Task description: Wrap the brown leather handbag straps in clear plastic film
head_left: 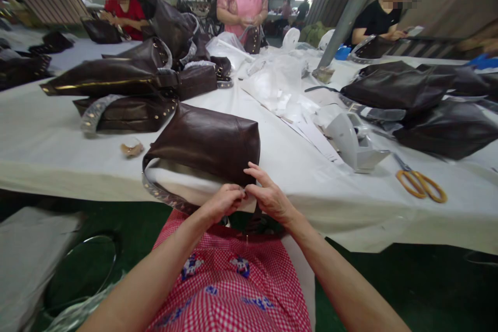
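"As you start from the left of the desk (46, 140), what comes first?"

"Several dark brown bags (109, 75), heaped on one another, with a tan scrap (132, 149) lying just in front."

"And next?"

"A strap (161, 191) with metal studs, looping past the near edge from another brown bag (206, 140). That one lies on its side at the edge, before the person."

"What about the hands?"

"The left hand (224, 201) has its fingertips pinched on something tiny at the bag's near right corner; I can't tell what. The right hand (271, 198) brings its thumb to the same spot, other fingers spread beside the bag. Whether it grips, I can't tell."

"Further right?"

"Crumpled clear plastic (278, 80), a white dispenser-like object (360, 150), orange-handled scissors (422, 182), then more dark bags (451, 129) behind those."
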Motion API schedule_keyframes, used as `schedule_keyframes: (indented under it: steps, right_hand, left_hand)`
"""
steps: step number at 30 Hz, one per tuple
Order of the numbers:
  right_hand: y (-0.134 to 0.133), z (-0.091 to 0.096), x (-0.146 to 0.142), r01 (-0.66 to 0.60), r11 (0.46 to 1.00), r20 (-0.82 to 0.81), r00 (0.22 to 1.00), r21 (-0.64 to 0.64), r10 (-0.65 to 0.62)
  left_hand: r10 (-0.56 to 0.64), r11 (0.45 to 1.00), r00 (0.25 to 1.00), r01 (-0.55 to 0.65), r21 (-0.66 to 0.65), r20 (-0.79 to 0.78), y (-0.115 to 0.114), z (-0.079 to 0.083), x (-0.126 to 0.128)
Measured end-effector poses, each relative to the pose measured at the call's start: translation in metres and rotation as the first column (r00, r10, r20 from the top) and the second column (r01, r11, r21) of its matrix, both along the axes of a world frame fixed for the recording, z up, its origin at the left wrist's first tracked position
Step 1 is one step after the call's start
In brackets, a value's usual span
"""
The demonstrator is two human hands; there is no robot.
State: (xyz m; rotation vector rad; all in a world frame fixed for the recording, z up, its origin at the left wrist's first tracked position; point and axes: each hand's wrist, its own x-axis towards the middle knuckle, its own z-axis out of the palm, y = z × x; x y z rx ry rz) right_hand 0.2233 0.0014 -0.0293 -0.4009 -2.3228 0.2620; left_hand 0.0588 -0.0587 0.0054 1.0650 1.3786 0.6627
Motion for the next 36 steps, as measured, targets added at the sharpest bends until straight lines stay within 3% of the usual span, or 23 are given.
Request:
schedule_keyframes:
  steps: [6, 9, 11, 13, 15, 18, 21, 24, 25, 27, 29, 30, 31, 33, 36]
  right_hand:
    - [-0.007, -0.001, 0.007, -0.026, 0.997, 0.019, 0.999, -0.072, 0.028]
    - [-0.009, 0.005, 0.011, -0.026, 0.989, -0.007, 1.0, -0.143, 0.025]
    - [-0.008, 0.011, 0.012, 0.038, 0.977, -0.072, 0.996, -0.21, -0.054]
    - [-0.007, 0.016, 0.012, 0.12, 0.97, -0.095, 0.985, -0.213, -0.143]
    - [-0.008, 0.019, 0.01, 0.16, 0.98, -0.035, 0.986, -0.122, -0.165]
    - [-0.012, 0.018, 0.003, 0.19, 0.981, 0.062, 0.979, 0.039, -0.193]
    - [-0.015, 0.013, -0.004, 0.252, 0.959, 0.081, 0.961, 0.133, -0.264]
    - [-0.014, 0.01, -0.01, 0.271, 0.939, 0.112, 0.948, 0.211, -0.299]
    - [-0.013, 0.009, -0.011, 0.274, 0.934, 0.115, 0.945, 0.229, -0.305]
    - [-0.011, 0.008, -0.013, 0.273, 0.932, 0.099, 0.948, 0.237, -0.303]
    - [-0.01, 0.006, -0.013, 0.264, 0.939, 0.062, 0.957, 0.219, -0.283]
    - [-0.01, 0.004, -0.013, 0.257, 0.944, 0.042, 0.961, 0.208, -0.272]
    - [-0.009, 0.003, -0.012, 0.251, 0.947, 0.024, 0.965, 0.199, -0.261]
    - [-0.009, 0.001, -0.011, 0.241, 0.951, -0.007, 0.97, 0.192, -0.244]
    - [-0.009, -0.001, -0.01, 0.224, 0.955, -0.026, 0.974, 0.193, -0.224]
  left_hand:
    - [0.003, 1.0, 1.0, -0.003, 0.01, 0.018, 0.002, -0.005, -0.003]
    - [0.042, 0.994, 0.997, -0.034, 0.103, -0.068, 0.002, -0.007, 0.0]
    - [0.05, 0.973, 0.968, 0.007, 0.229, -0.246, 0.0, -0.006, 0.002]
    - [0.039, 0.936, 0.862, 0.145, 0.321, -0.505, -0.002, -0.005, 0.003]
    - [0.021, 0.904, 0.704, 0.29, 0.315, -0.71, -0.004, -0.003, 0.004]
    - [-0.015, 0.896, 0.569, 0.374, 0.242, -0.822, -0.005, 0.0, 0.004]
    - [-0.026, 0.898, 0.494, 0.394, 0.197, -0.869, -0.006, 0.002, 0.007]
    - [-0.011, 0.909, 0.499, 0.367, 0.199, -0.867, -0.008, 0.002, 0.011]
    - [0.006, 0.913, 0.54, 0.341, 0.225, -0.842, -0.008, 0.002, 0.011]
    - [0.029, 0.932, 0.709, 0.235, 0.275, -0.704, -0.008, 0.001, 0.009]
    - [0.015, 0.979, 0.923, 0.065, 0.192, -0.385, -0.006, 0.001, 0.003]
    - [0.008, 0.997, 0.985, 0.005, 0.074, -0.17, -0.004, 0.002, -0.002]
    - [0.015, 0.997, 0.999, -0.012, -0.071, 0.038, -0.003, 0.002, -0.007]
    - [0.071, 0.955, 0.944, 0.029, -0.295, 0.322, 0.001, 0.002, -0.017]
    - [0.126, 0.928, 0.892, 0.049, -0.37, 0.434, 0.006, 0.0, -0.022]
